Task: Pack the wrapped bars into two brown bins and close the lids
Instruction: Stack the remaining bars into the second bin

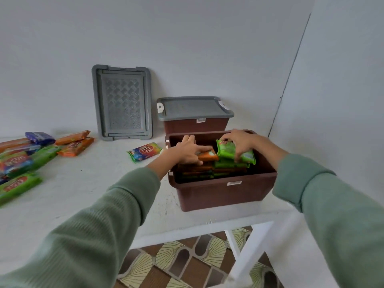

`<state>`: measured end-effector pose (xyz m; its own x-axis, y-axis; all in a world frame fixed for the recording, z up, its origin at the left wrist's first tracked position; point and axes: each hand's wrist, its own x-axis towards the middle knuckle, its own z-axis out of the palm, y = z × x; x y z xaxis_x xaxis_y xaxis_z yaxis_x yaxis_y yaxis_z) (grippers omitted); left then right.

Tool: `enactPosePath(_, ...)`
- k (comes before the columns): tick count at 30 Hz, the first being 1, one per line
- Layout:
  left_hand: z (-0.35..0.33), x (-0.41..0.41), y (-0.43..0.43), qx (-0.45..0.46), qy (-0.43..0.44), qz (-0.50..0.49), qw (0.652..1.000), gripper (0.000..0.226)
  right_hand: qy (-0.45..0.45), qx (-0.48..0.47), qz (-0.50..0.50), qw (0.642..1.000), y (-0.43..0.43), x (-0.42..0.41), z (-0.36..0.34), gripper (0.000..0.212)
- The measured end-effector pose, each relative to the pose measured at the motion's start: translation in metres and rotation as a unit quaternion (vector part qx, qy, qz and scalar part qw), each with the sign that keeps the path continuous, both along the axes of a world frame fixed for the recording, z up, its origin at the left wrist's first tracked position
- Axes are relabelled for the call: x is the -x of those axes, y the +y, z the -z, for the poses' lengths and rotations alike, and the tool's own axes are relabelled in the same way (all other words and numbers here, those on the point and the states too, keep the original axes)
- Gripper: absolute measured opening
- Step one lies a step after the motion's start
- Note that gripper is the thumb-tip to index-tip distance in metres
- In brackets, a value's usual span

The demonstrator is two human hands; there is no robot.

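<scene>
Fingers (239,151) curled around green bar (246,156) over open bin (224,192)

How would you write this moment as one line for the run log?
left hand: pressing orange wrapped bar | right hand: holding green wrapped bars | open brown plastic bin: partly filled | grey lid: against wall
</scene>
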<state>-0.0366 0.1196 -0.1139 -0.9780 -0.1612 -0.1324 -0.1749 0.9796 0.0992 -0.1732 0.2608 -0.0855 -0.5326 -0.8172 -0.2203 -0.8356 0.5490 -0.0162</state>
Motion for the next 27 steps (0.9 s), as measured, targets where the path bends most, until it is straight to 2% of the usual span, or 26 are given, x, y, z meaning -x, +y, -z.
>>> enactPosePath(2, 0.005, 0.001, 0.002, 0.043, -0.014, 0.004, 0.999, 0.063, 0.021, -0.008, -0.016, 1.0, -0.004, -0.002, 0.018, 0.09)
enactPosePath(6, 0.004, 0.007, 0.004, 0.075, 0.013, 0.013, 0.997, 0.065, 0.052, 0.008, -0.041, 0.998, -0.009, -0.005, 0.03, 0.077)
enactPosePath(9, 0.002, 0.014, 0.005, 0.068, -0.004, 0.013, 0.998, 0.07, 0.055, 0.026, -0.062, 0.996, -0.004, -0.002, 0.028, 0.083)
enactPosePath(13, 0.0, 0.015, 0.004, 0.08, 0.014, 0.032, 0.996, 0.068, 0.062, 0.109, -0.087, 0.988, 0.012, 0.003, 0.034, 0.066)
enactPosePath(17, 0.0, 0.011, 0.002, 0.091, 0.028, 0.052, 0.994, 0.066, 0.036, 0.128, -0.051, 0.99, 0.023, 0.007, 0.037, 0.062)
enactPosePath(23, 0.004, 0.016, 0.009, 0.134, 0.049, 0.045, 0.989, 0.072, 0.06, 0.124, -0.048, 0.989, 0.018, 0.007, 0.039, 0.057)
enactPosePath(27, 0.003, 0.016, 0.008, 0.127, 0.048, 0.046, 0.99, 0.071, 0.002, 0.142, -0.025, 0.99, 0.016, 0.007, 0.035, 0.051)
